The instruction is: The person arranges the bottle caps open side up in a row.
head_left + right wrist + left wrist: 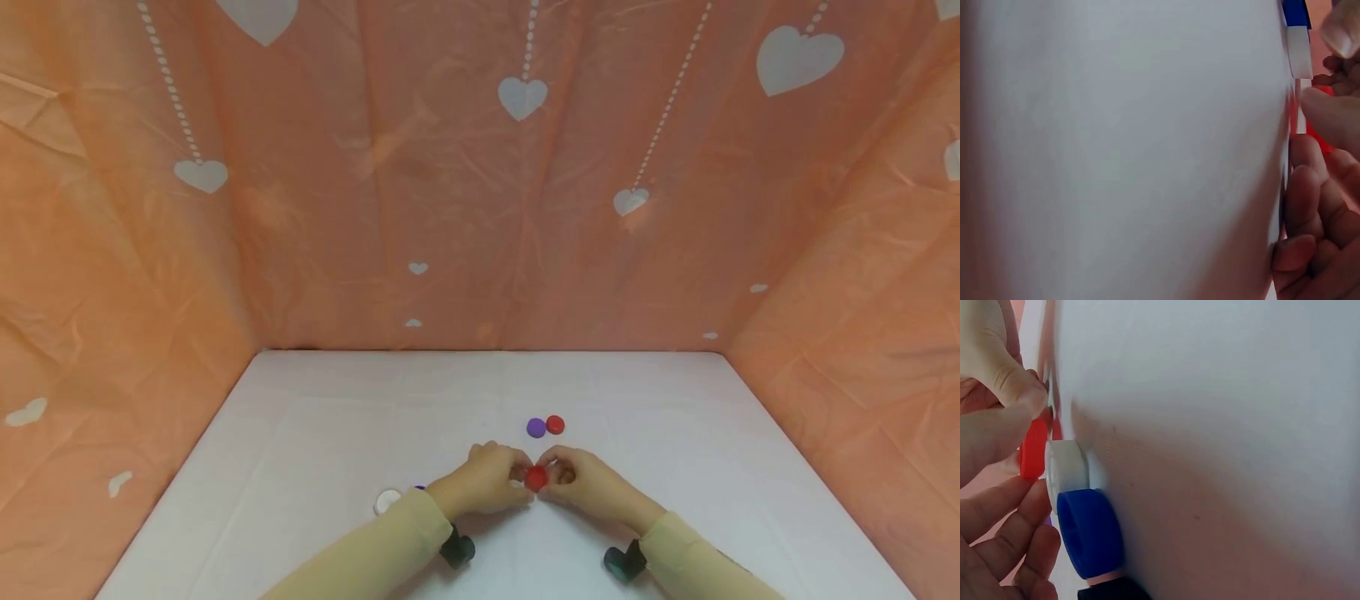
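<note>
Over the middle of the white table, a red bottle cap (pixel 536 477) sits between the fingertips of both hands. My left hand (pixel 487 477) pinches its left side, thumb and a finger at opposite edges in the left wrist view. From the right, my right hand (pixel 592 486) grips the same cap, its thumb lying across the red in the right wrist view. Close to the held cap stand a white cap (pixel 1069 467) and a hollow blue cap (pixel 1092 532). The head view shows only a sliver of white by the left fingers; the blue one there is hidden.
Beyond the hands lie a purple cap (pixel 536 427) and another red cap (pixel 555 425), side by side. Another white cap (pixel 387 500) is partly behind the left sleeve (pixel 375 542), with a bit of blue (pixel 419 487) beside it. Orange cloth (pixel 465 208) with hearts surrounds the table.
</note>
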